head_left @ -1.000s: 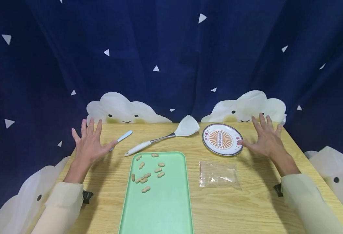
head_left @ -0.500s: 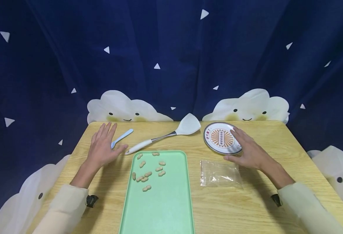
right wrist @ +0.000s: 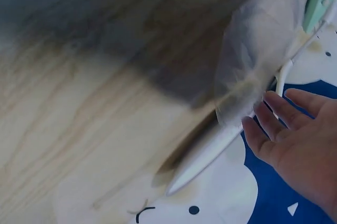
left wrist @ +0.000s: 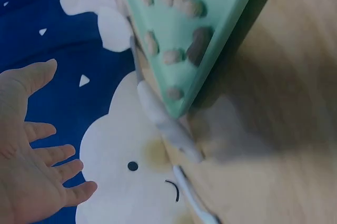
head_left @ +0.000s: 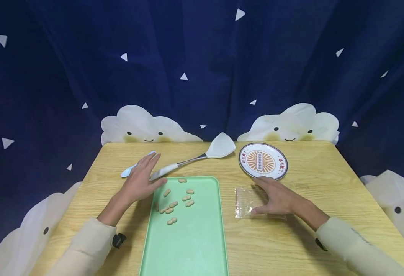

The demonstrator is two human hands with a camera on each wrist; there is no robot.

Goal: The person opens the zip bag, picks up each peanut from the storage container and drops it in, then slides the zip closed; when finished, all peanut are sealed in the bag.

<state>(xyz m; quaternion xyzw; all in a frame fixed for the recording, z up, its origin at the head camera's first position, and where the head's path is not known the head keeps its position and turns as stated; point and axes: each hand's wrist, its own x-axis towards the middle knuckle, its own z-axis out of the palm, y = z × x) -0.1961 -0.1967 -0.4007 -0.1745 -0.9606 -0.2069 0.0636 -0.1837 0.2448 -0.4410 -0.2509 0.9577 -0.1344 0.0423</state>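
I wear cream sleeves (head_left: pixel 88 241) and see a mint-green tray (head_left: pixel 188 245), tan peanuts (head_left: pixel 172 221), a light-blue spoon (head_left: pixel 128 171), a white-and-silver spatula (head_left: pixel 222 146), a white plate (head_left: pixel 278 154) with an orange sunburst, and a navy curtain (head_left: pixel 202 38) patterned with white triangles.

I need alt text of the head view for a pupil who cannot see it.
An open left hand hovers at the far left corner of a green tray of peanuts, an open right hand over a clear bag. Toward the back of the wooden table lie a blue utensil, white spatula and patterned plate.
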